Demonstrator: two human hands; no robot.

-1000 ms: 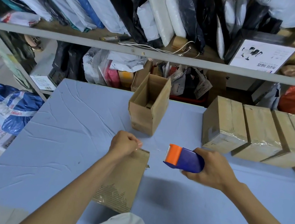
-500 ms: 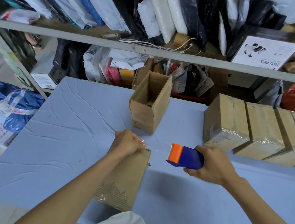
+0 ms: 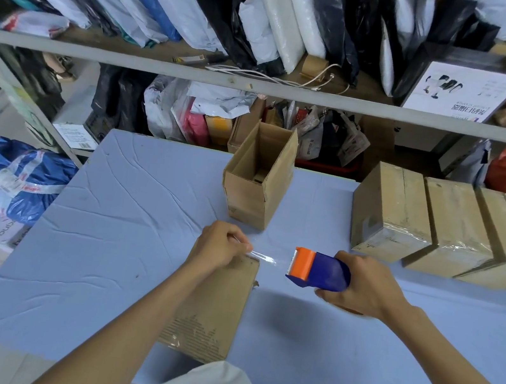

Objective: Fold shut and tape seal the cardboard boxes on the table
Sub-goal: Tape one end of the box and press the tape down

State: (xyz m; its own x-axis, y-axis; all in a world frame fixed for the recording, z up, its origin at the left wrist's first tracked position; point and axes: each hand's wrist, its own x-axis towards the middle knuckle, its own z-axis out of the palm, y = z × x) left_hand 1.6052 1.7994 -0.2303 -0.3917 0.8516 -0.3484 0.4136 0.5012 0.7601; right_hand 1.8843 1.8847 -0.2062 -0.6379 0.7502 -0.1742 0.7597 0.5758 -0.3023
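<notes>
While the left hand (image 3: 219, 246) pinches the tape (image 3: 262, 256) end at the far edge of the box (image 3: 211, 312) on the counter (image 3: 104, 234), the right hand (image 3: 359, 286) grips the dispenser (image 3: 319, 266) beside it. I'd pull the strip taut, centred on the seam.

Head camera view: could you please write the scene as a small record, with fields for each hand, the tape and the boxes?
left hand: pinches the end of the tape, over the far edge of the near box
right hand: grips the tape dispenser above the table
tape: clear strip stretched from dispenser to left hand
near box: top folded shut, under the left forearm
open box: upright at mid-table, flaps up
sealed boxes: row at the right, taped
</notes>
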